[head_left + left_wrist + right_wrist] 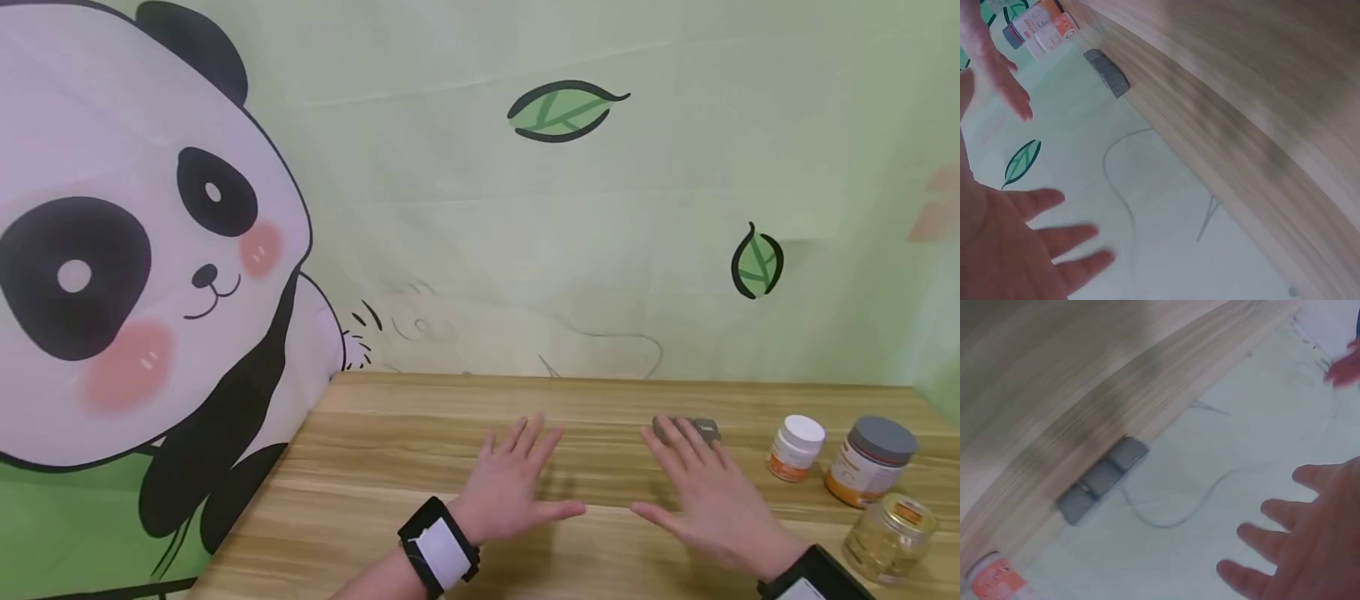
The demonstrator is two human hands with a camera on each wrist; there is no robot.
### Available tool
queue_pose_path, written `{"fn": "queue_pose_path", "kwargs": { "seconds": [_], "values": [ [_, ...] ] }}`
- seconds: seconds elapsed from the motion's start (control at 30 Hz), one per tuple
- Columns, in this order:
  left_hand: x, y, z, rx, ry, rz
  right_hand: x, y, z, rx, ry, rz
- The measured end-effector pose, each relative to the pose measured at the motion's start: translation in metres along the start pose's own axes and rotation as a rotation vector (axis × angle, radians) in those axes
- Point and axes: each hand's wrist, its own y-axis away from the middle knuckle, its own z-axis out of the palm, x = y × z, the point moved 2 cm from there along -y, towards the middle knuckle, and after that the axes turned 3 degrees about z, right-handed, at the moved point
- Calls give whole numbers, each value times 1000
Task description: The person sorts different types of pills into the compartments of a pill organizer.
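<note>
My left hand (506, 492) hovers over the wooden table with its fingers spread and the palm down, holding nothing. To its right, my right hand (712, 508) is spread the same way and also holds nothing. Beyond the right fingertips lies a small dark grey case (707, 430), partly hidden by those fingers in the head view. The right wrist view shows the case (1102, 477) with three lidded sections in a row, apart from the hand. Right of the right hand stands a white-capped bottle (795, 450) with an orange and white label.
Farther right are a grey-lidded jar (870, 467) with an orange base and, nearer, a clear yellowish jar (885, 546) with a gold lid. The wooden table (360, 467) ends at a green cloth backdrop (420, 167) printed with a panda and leaves.
</note>
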Motion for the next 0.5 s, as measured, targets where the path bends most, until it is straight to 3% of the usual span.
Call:
{"fn": "queue_pose_path", "kwargs": {
  "seconds": [0.27,0.5],
  "values": [
    [-5,-6,3,75,0,132,40,-27,0,-61,-75,35],
    [-4,-8,7,124,32,189,83,-45,25,-147,-144,129]
  ]
}}
